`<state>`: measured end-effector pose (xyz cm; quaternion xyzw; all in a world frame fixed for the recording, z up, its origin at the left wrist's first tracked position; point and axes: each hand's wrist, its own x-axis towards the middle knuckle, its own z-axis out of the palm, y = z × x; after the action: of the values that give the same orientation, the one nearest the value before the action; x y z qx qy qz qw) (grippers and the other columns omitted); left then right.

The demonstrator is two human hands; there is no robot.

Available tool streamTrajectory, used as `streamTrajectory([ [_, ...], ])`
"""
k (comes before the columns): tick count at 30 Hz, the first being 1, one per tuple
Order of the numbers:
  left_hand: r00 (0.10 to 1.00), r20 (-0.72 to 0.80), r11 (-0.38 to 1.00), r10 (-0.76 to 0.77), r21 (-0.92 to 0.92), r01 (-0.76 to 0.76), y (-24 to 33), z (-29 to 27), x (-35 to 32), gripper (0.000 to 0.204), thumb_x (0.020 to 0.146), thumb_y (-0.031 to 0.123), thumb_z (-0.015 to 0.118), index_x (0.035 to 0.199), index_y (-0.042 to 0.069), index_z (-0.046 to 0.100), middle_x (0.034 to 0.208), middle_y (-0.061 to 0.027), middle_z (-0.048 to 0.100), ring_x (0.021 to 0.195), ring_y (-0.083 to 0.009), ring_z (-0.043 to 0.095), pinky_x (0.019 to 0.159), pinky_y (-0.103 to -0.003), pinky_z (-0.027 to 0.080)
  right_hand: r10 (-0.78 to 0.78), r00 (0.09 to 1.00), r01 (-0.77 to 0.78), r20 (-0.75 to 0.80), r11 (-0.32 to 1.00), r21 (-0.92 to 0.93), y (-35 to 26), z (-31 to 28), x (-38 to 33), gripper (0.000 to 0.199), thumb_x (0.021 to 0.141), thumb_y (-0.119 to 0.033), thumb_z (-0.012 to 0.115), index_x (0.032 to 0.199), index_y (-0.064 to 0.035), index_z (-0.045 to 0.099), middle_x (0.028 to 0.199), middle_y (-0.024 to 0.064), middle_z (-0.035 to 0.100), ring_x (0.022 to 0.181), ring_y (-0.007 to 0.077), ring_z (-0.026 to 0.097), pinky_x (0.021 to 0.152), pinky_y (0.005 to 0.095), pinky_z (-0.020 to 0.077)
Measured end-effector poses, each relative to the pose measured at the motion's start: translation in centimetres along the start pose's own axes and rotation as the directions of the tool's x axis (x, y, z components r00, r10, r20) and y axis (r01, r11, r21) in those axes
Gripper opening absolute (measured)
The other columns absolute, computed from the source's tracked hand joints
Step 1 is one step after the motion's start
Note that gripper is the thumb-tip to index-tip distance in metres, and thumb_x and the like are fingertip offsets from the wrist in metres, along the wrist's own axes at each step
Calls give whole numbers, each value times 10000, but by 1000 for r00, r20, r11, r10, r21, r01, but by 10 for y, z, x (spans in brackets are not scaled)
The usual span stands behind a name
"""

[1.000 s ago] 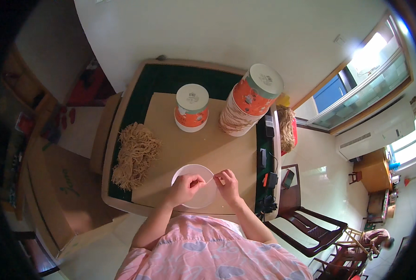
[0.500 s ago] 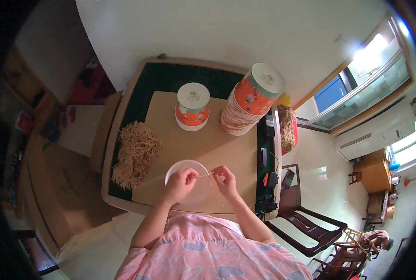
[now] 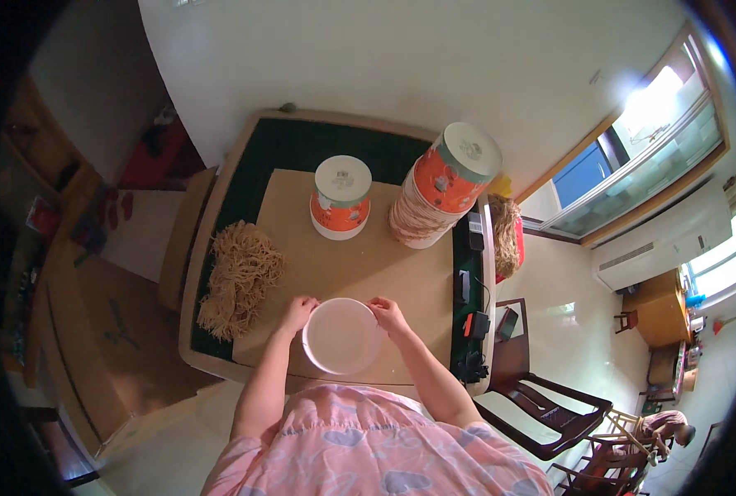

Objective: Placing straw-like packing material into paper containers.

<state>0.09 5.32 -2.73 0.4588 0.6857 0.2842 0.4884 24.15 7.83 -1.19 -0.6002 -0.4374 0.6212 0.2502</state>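
A white round bucket point(image 3: 340, 341) stands mouth up at the table's near edge, its inside bare to view. At its upper left rim my left hand point(image 3: 299, 314) is closed, fingers bent against the edge. My right hand point(image 3: 388, 316) pinches the opposite side of the rim; any cord in either hand is too small to make out. Left of them lies a loose heap of tan cords point(image 3: 242, 279). Beyond the bucket, an upturned white-and-orange bucket point(image 3: 340, 217) sits on the brown board point(image 3: 302, 248). To its right leans a stack of nested orange buckets point(image 3: 449, 188) with tan cords around it.
Along the table's right edge lie black devices and cables point(image 3: 473, 322). A dark wooden chair point(image 3: 541, 405) stands at the right. More tan cord point(image 3: 506, 240) sits in a red container beyond the table. A cardboard box point(image 3: 120, 339) is at the left; a person point(image 3: 669, 426) is far right.
Both hands have moved apart, from over the bucket's mouth to opposite sides of its rim. The thin pale strand between them no longer shows. The view has shifted slightly.
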Motion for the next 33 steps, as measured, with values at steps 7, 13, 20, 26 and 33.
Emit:
streamTrajectory([
  [7, 953, 288, 833, -99, -500, 238, -77, 14, 20, 172, 870, 200, 510, 797, 62, 584, 705, -2, 584, 644, -102, 547, 589, -253, 446, 223, 942, -215, 251, 975, -56, 11, -7, -4, 375, 859, -362, 527, 1144, -119, 543, 1024, 33, 586, 904, 124, 546, 727, 268, 468],
  [13, 967, 238, 822, -85, -532, 203, -42, 18, 9, 215, 879, 262, 552, 839, 60, 615, 698, 14, 579, 614, -66, 518, 549, -219, 424, 282, 864, -350, 417, 932, 93, 18, -17, -18, 411, 903, -348, 465, 1252, -130, 449, 1126, 9, 538, 987, 108, 515, 787, 277, 453],
  [20, 979, 202, 870, 4, -484, 96, -17, 14, -4, 225, 886, 277, 549, 861, 66, 623, 624, 63, 504, 548, -8, 425, 499, -161, 356, 267, 838, -362, 476, 925, 119, 55, -13, -23, 435, 905, -378, 465, 1241, -102, 450, 1142, 28, 541, 971, 130, 544, 791, 287, 465],
  [26, 958, 138, 837, 252, -528, -144, 52, -2, -25, 211, 896, 244, 538, 861, 52, 617, 613, 66, 485, 552, -2, 418, 494, -156, 342, 155, 889, -359, 431, 820, 445, 13, -19, -47, 355, 915, -312, 479, 1161, -60, 520, 1089, 59, 564, 944, 142, 559, 771, 279, 477],
  [33, 700, -124, 661, 703, -248, -708, 183, -14, -18, 248, 841, 231, 616, 948, 12, 572, 807, -33, 556, 673, -125, 515, 619, -246, 439, -444, 887, 462, -129, 838, 290, -104, -78, -84, 96, 796, -42, 608, 889, -37, 585, 801, 10, 569, 735, 74, 527, 649, 201, 400],
])
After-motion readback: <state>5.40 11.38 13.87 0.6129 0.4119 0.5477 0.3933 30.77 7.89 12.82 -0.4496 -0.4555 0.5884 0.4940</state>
